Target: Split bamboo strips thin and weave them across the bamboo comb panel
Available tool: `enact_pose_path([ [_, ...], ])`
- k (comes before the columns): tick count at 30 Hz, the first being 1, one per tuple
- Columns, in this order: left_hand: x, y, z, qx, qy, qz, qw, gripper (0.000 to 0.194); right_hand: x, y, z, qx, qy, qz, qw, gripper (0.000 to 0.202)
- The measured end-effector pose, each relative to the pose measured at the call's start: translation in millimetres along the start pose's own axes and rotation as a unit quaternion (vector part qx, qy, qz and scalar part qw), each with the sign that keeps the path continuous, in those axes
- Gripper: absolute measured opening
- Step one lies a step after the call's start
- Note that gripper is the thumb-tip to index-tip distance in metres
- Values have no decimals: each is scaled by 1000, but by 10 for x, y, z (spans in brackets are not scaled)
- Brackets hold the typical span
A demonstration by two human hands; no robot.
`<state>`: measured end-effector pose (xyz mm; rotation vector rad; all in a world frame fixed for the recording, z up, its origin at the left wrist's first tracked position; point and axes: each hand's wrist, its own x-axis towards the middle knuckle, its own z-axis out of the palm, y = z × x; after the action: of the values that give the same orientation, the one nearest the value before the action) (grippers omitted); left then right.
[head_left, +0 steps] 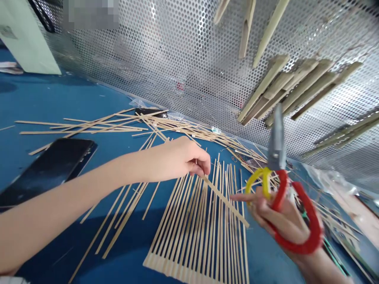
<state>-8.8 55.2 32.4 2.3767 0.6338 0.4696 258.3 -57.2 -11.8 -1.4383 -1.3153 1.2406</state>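
Observation:
My left hand point(192, 157) reaches in from the left, its fingers closed on one end of a thin bamboo strip point(226, 201). The strip slants down to the right, above a comb-like row of bamboo slats point(186, 236) lying on the blue table. At the right, my right hand point(278, 217) holds scissors point(278, 157) with red and yellow handles, blades pointing up. Its index finger stretches toward the held strip; whether they touch I cannot tell. This hand is slightly blurred. Loose strips point(127, 213) lie left of the slat row, partly under my left forearm.
A dark phone point(56, 165) rests on the blue table point(53, 102) at the left. More loose strips point(189, 128) pile along a perforated metal panel point(166, 51), which carries several split bamboo pieces point(304, 85). Clear plastic film point(331, 177) lies at the right.

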Motion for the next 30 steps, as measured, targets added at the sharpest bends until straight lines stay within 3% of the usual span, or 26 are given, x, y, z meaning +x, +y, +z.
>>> enact_pose_path([
  [4, -16, -75, -57, 1, 33, 6, 999, 24, 169, -171, 445, 0, -99, 0, 995, 32],
  [9, -41, -57, -110, 62, 64, 37, 995, 15, 280, -237, 573, 31, -52, -3, 998, 23],
  [11, -44, -2, -110, 136, 173, 65, 973, 17, 317, -219, 590, 61, -25, -25, 998, 27],
  [13, -38, 58, -80, 166, 357, 61, 917, 29, 358, -198, 615, 89, -6, -46, 995, 31],
  [14, -32, 82, -52, 140, 438, 36, 887, 31, 379, -189, 629, 99, 2, -55, 994, 32],
  [15, -22, 100, -16, 86, 482, -3, 872, 31, 399, -181, 641, 107, 8, -63, 992, 34],
  [16, -9, 111, 26, 12, 480, -49, 876, 30, 418, -174, 652, 116, 13, -69, 991, 35],
  [17, 6, 116, 71, -72, 434, -94, 893, 28, 434, -168, 659, 124, 16, -73, 989, 37],
  [19, 41, 117, 165, -212, 266, -149, 928, 28, 455, -156, 667, 137, 12, -76, 988, 39],
  [20, 58, 115, 209, -254, 191, -156, 935, 27, 459, -149, 669, 142, 8, -76, 987, 40],
  [22, 85, 109, 275, -301, 125, -142, 935, 22, 462, -135, 673, 150, -5, -75, 986, 42],
  [26, 93, 86, 252, -331, 168, -130, 920, 15, 466, -95, 679, 156, -29, -79, 984, 32],
  [30, 45, 30, -13, -292, 285, -113, 906, 14, 483, -33, 622, 168, -52, -79, 981, 30],
])
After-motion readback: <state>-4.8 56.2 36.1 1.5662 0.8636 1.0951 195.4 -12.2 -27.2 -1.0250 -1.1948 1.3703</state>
